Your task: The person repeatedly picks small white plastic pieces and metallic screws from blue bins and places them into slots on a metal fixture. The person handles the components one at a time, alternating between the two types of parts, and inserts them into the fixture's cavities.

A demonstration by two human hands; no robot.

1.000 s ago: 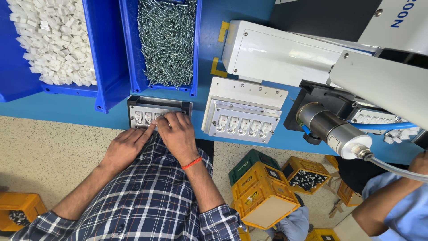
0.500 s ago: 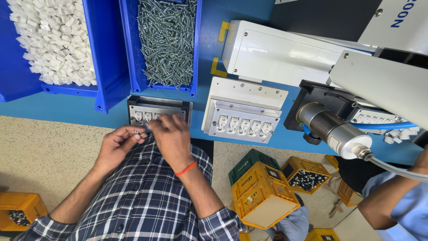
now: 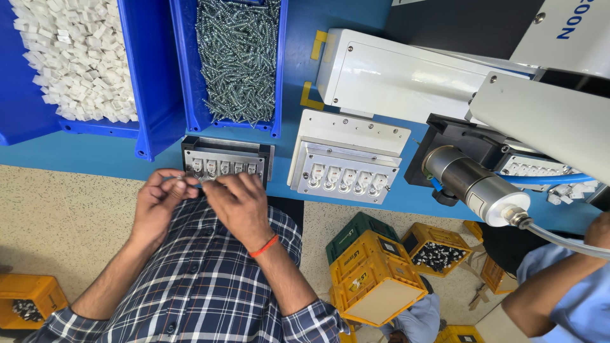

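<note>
Left hand: the left hand is curled shut, pinching a small silver screw at its fingertips.
Right hand: the right hand is bent, fingers meeting the left hand's; I cannot tell what it grips.
Dark tray: the dark tray of white parts sits at the blue table edge, just past both hands.
Room to move: the bin of screws sits close behind the tray; a white tray lies to its right.
Hard to see: the fingers hide the tray's front edge.
</note>
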